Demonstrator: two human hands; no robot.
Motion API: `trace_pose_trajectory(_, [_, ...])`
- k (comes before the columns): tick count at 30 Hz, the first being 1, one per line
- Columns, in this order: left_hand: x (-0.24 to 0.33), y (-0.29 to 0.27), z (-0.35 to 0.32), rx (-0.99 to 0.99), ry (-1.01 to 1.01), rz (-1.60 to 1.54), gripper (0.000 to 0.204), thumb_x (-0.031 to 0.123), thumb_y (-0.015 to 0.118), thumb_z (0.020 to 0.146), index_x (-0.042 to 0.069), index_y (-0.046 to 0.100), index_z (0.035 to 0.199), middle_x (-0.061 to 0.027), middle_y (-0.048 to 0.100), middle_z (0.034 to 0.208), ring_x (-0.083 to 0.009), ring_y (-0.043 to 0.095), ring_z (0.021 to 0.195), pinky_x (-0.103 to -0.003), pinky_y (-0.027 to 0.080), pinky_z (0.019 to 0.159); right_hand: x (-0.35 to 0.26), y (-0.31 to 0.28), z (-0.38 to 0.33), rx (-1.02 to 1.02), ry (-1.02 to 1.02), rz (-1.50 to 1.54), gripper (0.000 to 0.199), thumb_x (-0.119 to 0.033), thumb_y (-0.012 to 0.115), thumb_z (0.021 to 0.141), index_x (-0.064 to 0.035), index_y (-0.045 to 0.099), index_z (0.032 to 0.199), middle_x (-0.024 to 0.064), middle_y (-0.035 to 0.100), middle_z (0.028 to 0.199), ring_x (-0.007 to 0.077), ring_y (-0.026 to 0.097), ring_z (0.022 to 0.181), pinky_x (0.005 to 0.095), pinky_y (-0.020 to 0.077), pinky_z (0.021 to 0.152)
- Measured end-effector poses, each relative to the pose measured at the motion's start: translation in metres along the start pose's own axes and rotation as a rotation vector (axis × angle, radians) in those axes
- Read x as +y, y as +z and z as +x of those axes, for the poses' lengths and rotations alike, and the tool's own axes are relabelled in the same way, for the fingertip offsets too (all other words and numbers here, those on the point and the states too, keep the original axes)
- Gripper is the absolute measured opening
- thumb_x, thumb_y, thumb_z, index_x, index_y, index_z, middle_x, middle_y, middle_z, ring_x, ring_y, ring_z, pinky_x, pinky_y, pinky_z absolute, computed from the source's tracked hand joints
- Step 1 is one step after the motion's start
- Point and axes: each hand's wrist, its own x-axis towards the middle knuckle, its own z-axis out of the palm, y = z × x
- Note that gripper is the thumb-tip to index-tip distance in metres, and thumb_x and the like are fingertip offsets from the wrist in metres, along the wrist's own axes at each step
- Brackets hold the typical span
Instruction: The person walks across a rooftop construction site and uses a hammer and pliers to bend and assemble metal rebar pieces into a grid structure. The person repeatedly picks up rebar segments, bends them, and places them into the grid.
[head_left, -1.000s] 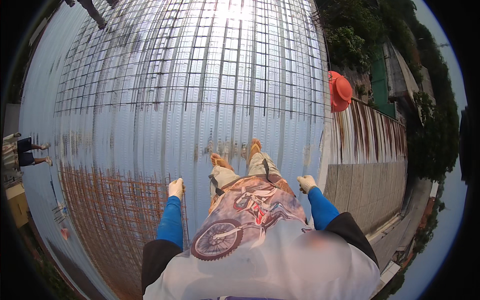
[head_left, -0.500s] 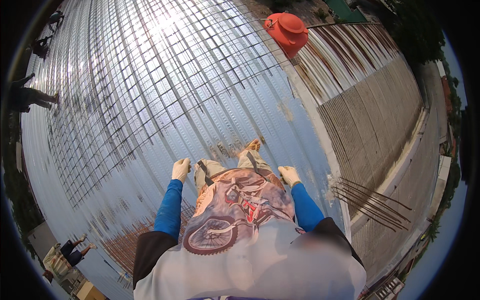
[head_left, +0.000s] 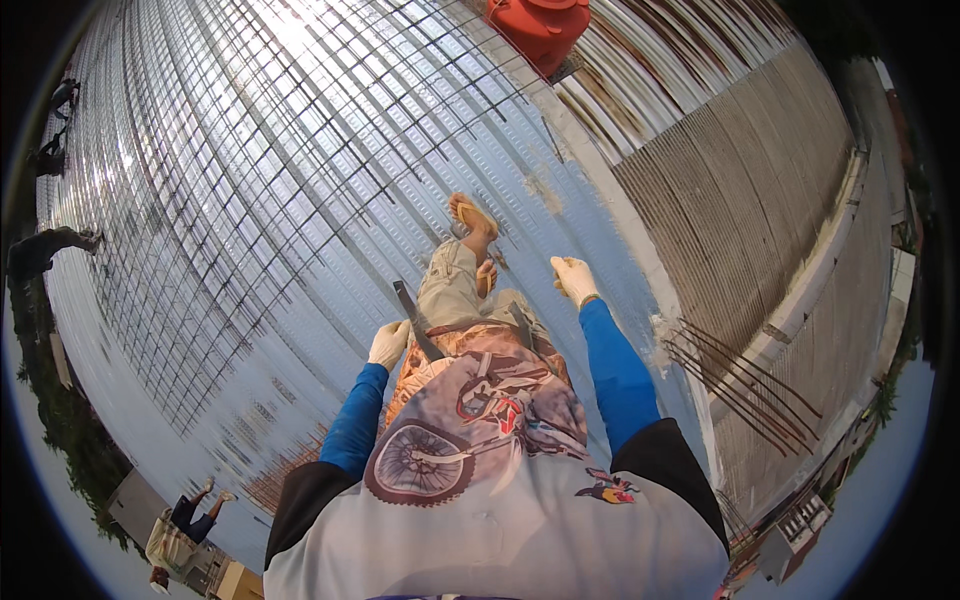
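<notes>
A round, red-orange plastic tank sits ahead, just outside the right edge of the ribbed, blue-grey metal deck; its top is cut off by the view and its contents are hidden.

The left hand, in a cream glove, is held low beside the hip, arm bent, right by a dark flat strap standing out from the beige trousers. Its grip is partly curled, though whether it touches the strap cannot be told. The right hand, also cream-gloved, reaches forward above the deck near its right edge, the blue sleeve nearly straight behind it. That grip is loosely curled with nothing seen in it; its inside is hidden.

The deck lies under the person's feet, shiny and scuffed, with grey steel mesh covering its far part. Thin, rusty steel bars jut past its right edge.
</notes>
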Motion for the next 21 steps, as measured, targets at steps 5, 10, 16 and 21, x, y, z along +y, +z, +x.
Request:
trace_pose_trajectory(5, [0.052, 0.013, 0.073, -0.195, -0.182, 0.051, 0.056, 0.044, 0.056, 0.101, -0.009, 0.072, 0.109, -0.0108, 0.072, 0.087, -0.0173, 0.063, 0.075, -0.036, 0.052, 0.071, -0.089, -0.018, 0.039, -0.073, -0.091, -0.1, 0.057, -0.044, 0.069, 0.093, 0.0039, 0.07, 0.123, 0.0127, 0.074, 0.094, 0.0188, 0.068, 0.073, 0.0342, 0.0535, 0.071])
trace_pose_trajectory(10, [0.154, 0.013, 0.156, -0.085, -0.106, 0.071, 0.049, 0.039, 0.054, 0.103, -0.005, 0.072, 0.111, -0.0133, 0.072, 0.085, -0.0232, 0.066, 0.077, -0.038, 0.051, 0.073, -0.138, -0.051, 0.088, -0.082, -0.066, -0.36, 0.055, -0.042, 0.068, 0.092, 0.0033, 0.07, 0.124, 0.0193, 0.075, 0.113, 0.0256, 0.073, 0.094, 0.037, 0.0553, 0.087])
trace_pose_trajectory(16, [0.267, 0.027, 0.183, -0.04, 0.028, 0.107, 0.046, 0.04, 0.054, 0.101, 0.001, 0.072, 0.117, -0.0183, 0.076, 0.108, -0.0336, 0.071, 0.103, -0.041, 0.053, 0.091, -0.14, -0.074, 0.208, -0.031, -0.147, -0.424, 0.047, -0.036, 0.067, 0.094, 0.0045, 0.071, 0.117, 0.0171, 0.076, 0.109, 0.0226, 0.07, 0.095, 0.0366, 0.0531, 0.085])
trace_pose_trajectory(21, [0.244, 0.071, 0.196, -0.077, -0.044, 0.425, 0.056, 0.049, 0.058, 0.097, 0.003, 0.067, 0.127, -0.023, 0.071, 0.122, -0.04, 0.067, 0.114, -0.047, 0.052, 0.098, -0.172, -0.075, 0.294, -0.106, -0.152, -0.489, 0.042, -0.035, 0.066, 0.093, -0.0005, 0.074, 0.114, 0.0197, 0.075, 0.112, 0.0297, 0.07, 0.103, 0.0402, 0.0528, 0.091])
